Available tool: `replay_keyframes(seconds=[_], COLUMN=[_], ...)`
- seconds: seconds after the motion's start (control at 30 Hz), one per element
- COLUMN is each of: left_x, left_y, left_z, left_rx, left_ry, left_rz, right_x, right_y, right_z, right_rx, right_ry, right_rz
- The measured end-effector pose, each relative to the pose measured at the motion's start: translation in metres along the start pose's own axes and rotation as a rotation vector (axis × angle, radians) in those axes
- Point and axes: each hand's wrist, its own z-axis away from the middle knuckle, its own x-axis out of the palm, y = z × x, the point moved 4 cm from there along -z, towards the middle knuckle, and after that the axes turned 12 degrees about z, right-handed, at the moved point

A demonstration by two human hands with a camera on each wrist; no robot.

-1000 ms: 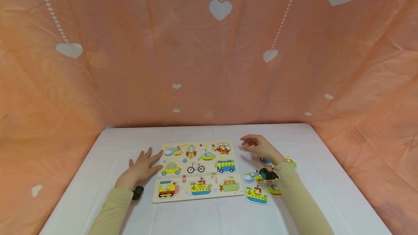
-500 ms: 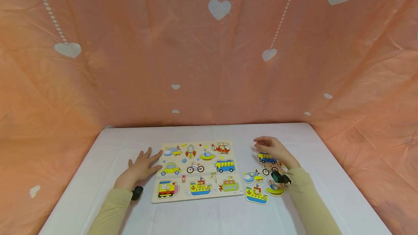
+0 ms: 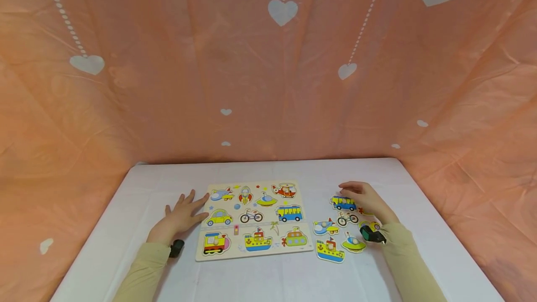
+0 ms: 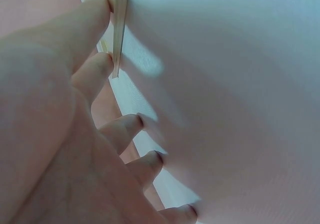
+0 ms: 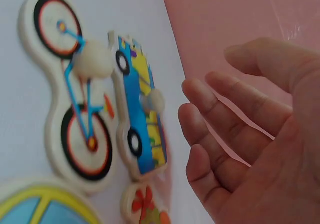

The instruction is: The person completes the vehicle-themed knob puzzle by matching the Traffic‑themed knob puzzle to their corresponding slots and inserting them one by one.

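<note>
My left hand [image 3: 179,216] has its fingers spread at the left side of the wooden puzzle board [image 3: 235,256]. In the left wrist view, thumb and index finger meet the board's edge [image 4: 119,32], the other fingertips on the tabletop. My right hand [image 3: 371,202] hangs over the loose pieces with fingers gently bent and nothing held. Nearest it lies the bus piece [image 3: 343,203], its round knob [image 5: 154,101] facing up. Beside the bus is the bicycle piece [image 5: 86,149]. A submarine piece [image 5: 142,204] and a yellow car piece [image 3: 372,225] are partly hidden by my right hand and wrist.
An airplane piece [image 3: 325,227], a boat piece [image 3: 330,251] and a flying saucer piece [image 3: 353,244] lie right of the board. On the board, the train [image 3: 215,243] has a knob. An orange cloth with white hearts [image 3: 283,83] hangs behind the white table [image 3: 251,283].
My right hand has drawn away from the board toward the right, uncovering the bus and bicycle pieces. The left hand and the board have stayed where they were.
</note>
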Motion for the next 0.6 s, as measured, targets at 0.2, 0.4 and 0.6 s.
replay_keyframes(seconds=[0.2, 0.4, 0.6], left_x=[-0.002, -0.005, -0.003], left_y=[0.002, 0.003, 0.001], left_z=[0.0, -0.001, 0.0], left_rx=[0.004, 0.005, 0.005], left_ry=[-0.001, 0.001, -0.003], left_rz=[0.0, -0.002, 0.004], right_x=[-0.004, -0.007, -0.003], right_y=[0.007, 0.014, 0.022], right_z=[0.007, 0.01, 0.01], right_rx=[0.003, 0.01, 0.011], right_ry=[-0.003, 0.006, -0.016], right_rz=[-0.023, -0.015, -0.018])
